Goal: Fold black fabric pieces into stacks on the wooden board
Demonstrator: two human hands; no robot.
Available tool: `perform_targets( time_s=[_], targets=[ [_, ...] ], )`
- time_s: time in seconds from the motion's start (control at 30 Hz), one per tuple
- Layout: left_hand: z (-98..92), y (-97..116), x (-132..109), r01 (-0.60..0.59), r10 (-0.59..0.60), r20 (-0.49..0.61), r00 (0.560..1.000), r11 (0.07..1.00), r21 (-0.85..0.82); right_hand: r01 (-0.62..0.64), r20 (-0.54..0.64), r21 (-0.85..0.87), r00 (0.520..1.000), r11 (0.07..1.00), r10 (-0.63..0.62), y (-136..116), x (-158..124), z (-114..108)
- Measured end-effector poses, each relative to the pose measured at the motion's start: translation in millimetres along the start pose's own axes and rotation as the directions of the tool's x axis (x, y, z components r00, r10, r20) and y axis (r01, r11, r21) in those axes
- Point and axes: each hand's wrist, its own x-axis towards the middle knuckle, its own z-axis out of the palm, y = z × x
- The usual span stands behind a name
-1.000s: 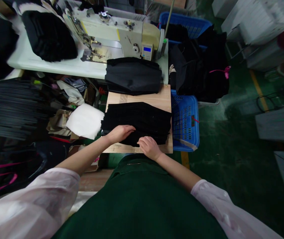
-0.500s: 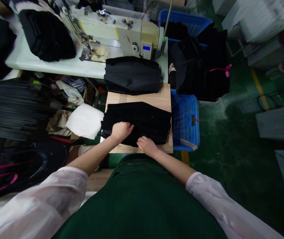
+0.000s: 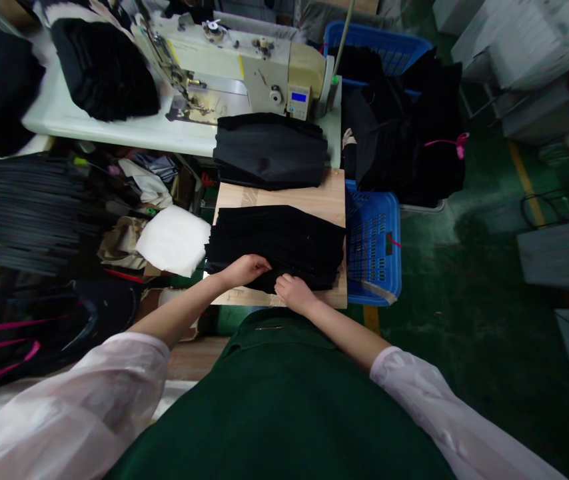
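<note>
The left hand (image 3: 247, 270) and right hand (image 3: 292, 292) lay curled on the near edge of a black fabric stack (image 3: 277, 243) on a wooden board (image 3: 284, 197), perhaps gripping it. A folded black bundle (image 3: 269, 152) sat farther along, and more black cloth (image 3: 402, 133) filled a far blue basket (image 3: 377, 37).

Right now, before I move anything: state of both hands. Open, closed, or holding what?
Left hand: curved on the stack of black fabric; cannot tell if gripping.
Right hand: bent on the stack's near edge; cannot tell if gripping.
</note>
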Motion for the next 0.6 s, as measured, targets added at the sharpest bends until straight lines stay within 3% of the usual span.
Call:
perform_targets(
  time_s=[0.17, 0.3, 0.37, 0.47, 0.53, 0.6],
  targets=[
    [-4.8, 1, -5, -0.067, 0.059, 0.128, 0.99, 0.996, 0.06, -0.133, -0.059, 0.255, 0.987, 0.958, 0.152, 8, 2, 1],
    [-1.3, 4, -8, -0.115, 0.076, 0.187, 0.979, 0.971, 0.207, -0.229, -0.079, 0.373, 0.958, 0.899, 0.276, 11, 0, 0],
    [2.1, 4, -7, -0.096, 0.063, 0.133, 0.989, 0.963, 0.251, -0.23, -0.151, 0.345, 0.943, 0.91, 0.296, 8, -3, -2],
    [4.7, 2, -3, -0.04, 0.024, 0.072, 0.997, 0.97, 0.24, -0.121, -0.261, 0.213, 0.949, 0.97, 0.176, 0, -8, -6],
    [3.9, 2, -1, -0.01, -0.004, 0.064, 0.998, 0.979, 0.206, -0.061, -0.232, 0.133, 0.968, 0.989, 0.09, -4, -9, -6],
    [1.6, 4, -1, 0.016, -0.023, 0.042, 0.999, 0.984, 0.175, -0.082, -0.185, 0.084, 0.978, 0.993, 0.096, -6, -9, -3]
  ],
)
